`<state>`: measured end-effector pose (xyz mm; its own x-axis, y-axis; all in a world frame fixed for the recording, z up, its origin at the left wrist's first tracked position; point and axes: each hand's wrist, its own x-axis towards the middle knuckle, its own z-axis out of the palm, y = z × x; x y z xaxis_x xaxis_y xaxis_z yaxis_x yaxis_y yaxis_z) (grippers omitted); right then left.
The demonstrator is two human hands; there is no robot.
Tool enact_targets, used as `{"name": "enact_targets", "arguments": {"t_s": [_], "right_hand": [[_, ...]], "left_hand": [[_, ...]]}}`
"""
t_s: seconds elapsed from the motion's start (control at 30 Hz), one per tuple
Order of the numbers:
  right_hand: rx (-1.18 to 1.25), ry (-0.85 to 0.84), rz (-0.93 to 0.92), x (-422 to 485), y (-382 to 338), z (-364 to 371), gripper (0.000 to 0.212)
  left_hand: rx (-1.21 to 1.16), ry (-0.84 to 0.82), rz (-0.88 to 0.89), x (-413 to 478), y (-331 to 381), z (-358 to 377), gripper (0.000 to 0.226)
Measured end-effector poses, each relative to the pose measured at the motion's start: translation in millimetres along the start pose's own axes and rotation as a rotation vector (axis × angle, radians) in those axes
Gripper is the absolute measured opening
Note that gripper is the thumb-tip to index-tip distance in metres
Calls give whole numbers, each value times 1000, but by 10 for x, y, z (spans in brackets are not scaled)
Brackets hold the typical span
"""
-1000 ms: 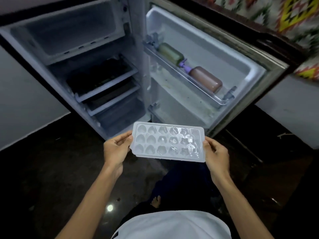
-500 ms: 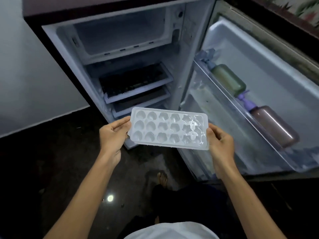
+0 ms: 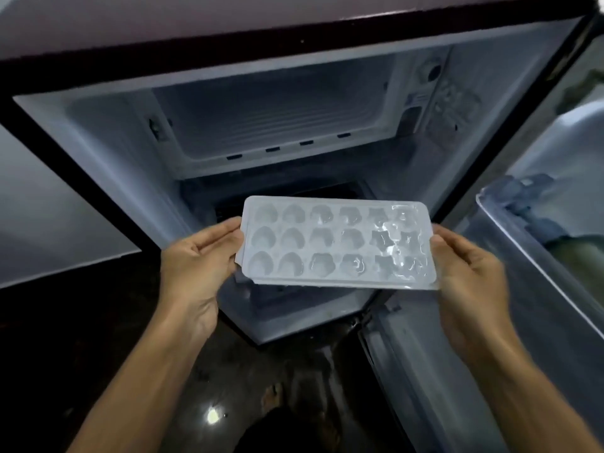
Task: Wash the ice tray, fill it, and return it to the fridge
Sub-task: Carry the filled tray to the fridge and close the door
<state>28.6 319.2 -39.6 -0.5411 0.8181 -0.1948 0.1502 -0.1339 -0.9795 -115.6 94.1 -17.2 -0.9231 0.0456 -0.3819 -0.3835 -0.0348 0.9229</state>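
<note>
A white plastic ice tray (image 3: 336, 243) with several shaped cells, glinting with water, is held level in front of the open fridge (image 3: 98, 152). My left hand (image 3: 196, 256) grips its left short edge and my right hand (image 3: 467, 266) grips its right short edge. The tray hangs just below and in front of the freezer compartment (image 3: 277, 125), whose opening stands bare at the top of the fridge interior. The shelves below are mostly hidden behind the tray.
The fridge door (image 3: 539, 256) hangs open at the right, with a door shelf (image 3: 510, 204) holding a greenish bottle (image 3: 578, 256). A pale wall (image 3: 49, 207) is at the left. The dark floor (image 3: 65, 354) shows a light reflection, and a bare foot (image 3: 271, 395) stands below.
I have stepped closer to the fridge and the tray has risen toward the freezer compartment. Both hands keep the same grip on its ends.
</note>
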Motion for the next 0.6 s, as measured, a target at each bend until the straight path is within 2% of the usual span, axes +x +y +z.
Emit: {"name": "enact_targets", "arguments": {"t_s": [0.37,0.5,0.6], "right_hand": [[81,-15,54,706,-136,663,21],[83,-30,26,946,-304,824,19],[67,-68,-21,1110,-427,930,23]], "left_hand": [[25,-44,44,818,283,119,29],[-9,-120,30,1054,409,168,36],[-58,-132,47,1216,494,232,32]]}}
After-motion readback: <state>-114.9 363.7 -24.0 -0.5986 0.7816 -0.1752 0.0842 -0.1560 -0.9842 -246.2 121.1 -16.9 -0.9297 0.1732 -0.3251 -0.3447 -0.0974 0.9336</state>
